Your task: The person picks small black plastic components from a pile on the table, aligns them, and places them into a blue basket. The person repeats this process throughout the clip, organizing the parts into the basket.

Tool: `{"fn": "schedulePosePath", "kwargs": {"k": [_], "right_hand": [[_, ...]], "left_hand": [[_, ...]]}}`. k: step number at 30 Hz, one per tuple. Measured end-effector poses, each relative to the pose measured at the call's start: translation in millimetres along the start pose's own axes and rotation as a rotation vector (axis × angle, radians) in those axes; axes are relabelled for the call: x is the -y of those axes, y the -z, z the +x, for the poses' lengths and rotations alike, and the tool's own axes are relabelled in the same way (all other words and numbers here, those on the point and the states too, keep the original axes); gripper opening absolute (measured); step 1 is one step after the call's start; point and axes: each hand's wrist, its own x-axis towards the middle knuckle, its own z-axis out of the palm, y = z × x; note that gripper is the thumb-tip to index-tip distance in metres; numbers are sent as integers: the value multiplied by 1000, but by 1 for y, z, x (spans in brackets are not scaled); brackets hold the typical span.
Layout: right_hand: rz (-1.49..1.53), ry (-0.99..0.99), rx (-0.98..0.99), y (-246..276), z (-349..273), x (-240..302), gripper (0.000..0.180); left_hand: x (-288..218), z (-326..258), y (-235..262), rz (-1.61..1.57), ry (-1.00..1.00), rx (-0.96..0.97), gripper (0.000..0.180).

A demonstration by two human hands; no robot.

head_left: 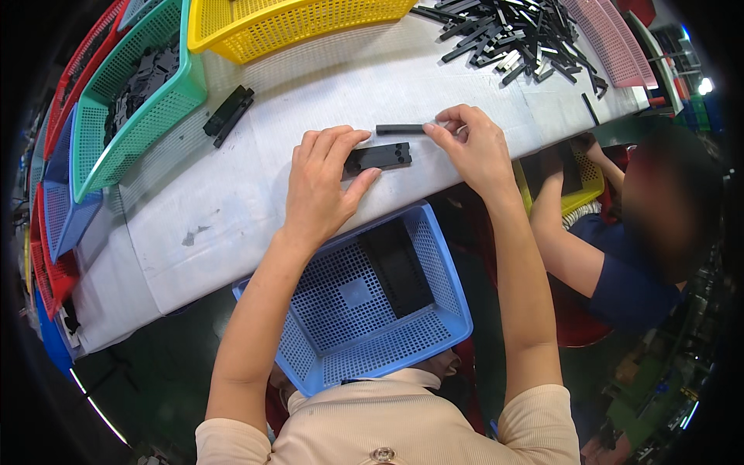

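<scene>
My left hand [322, 182] presses flat black plate [378, 157] onto counter [232, 201], fingers spread, not gripping. Right hand [473, 147] pinches thin black bar [401, 129] just behind plate. Best keep plate pinned, bar square to it. Blue basket [438, 256] below edge; bar heap [515, 35], co-worker on right, clear of reach.

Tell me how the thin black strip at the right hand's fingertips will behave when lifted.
The thin black strip looks like rigid moulded plastic, so probably stiff, not floppy. It is slim, likely very light. Its flat sides suggest it slides rather than rolls on the white table when the right hand pushes it.
</scene>
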Motion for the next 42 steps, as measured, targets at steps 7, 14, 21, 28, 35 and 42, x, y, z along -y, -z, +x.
{"fn": "schedulePosePath", "kwargs": {"k": [7, 14, 21, 28, 35, 42], "right_hand": [[143, 158, 41, 1, -5, -3, 16], [135, 377, 41, -16, 6, 3, 9], [191, 309, 80, -17, 10, 7, 10], [145, 371, -21, -3, 28, -14, 15], [-457, 540, -317, 5, 105, -51, 21], [394, 351, -223, -6, 59, 9, 14]], "left_hand": [[-3, 2, 3, -4, 7, 22, 48], [1, 4, 3, -148, 113, -78, 31], [2, 12, 2, -85, 144, -51, 22], [4, 10, 12, -91, 109, 61, 27], [0, 12, 13, -49, 22, 152, 44], [4, 8, 14, -53, 34, 111, 52]]}}
